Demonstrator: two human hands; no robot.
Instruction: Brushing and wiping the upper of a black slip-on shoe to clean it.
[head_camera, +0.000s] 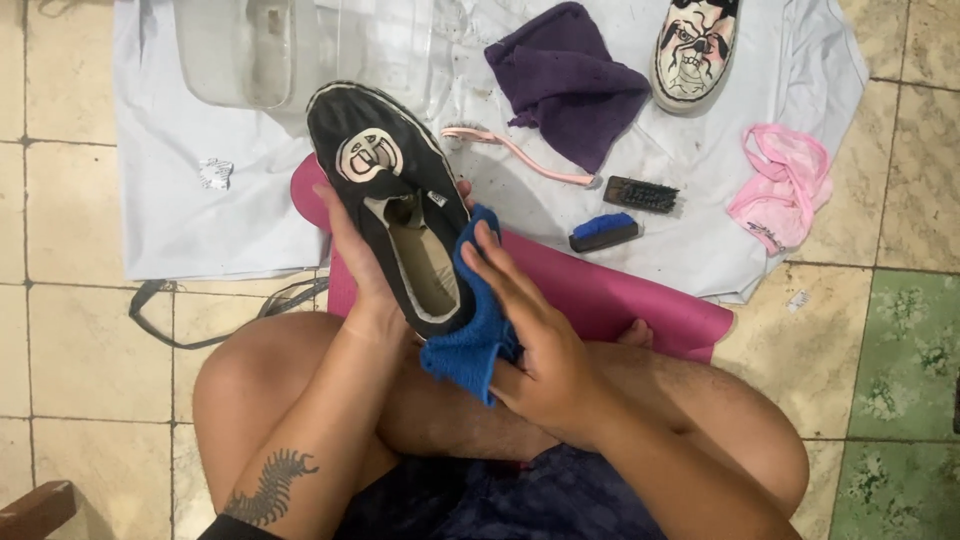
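The left hand (362, 262) cups a black slip-on shoe (398, 205) from beneath, fingers curled round its sole, toe pointing away from the person and held above the knees. The shoe is canvas-like, with a pale round emblem on the upper and a cream lining. The right hand (535, 345) presses a blue knitted cloth (472, 325) flat against the shoe's side — fingers extended, cloth bunched under the palm.

Under both lies a magenta mat (620, 295), and beyond it a white sheet (200, 190) spread over beige floor tiles. On the sheet: a pink toothbrush (520, 153), a crumpled purple cloth (565, 80), a dark bristle brush (641, 194), a blue-topped brush (604, 231), a pink rag (785, 185), and a second shoe (697, 45) — white, painted with a face.
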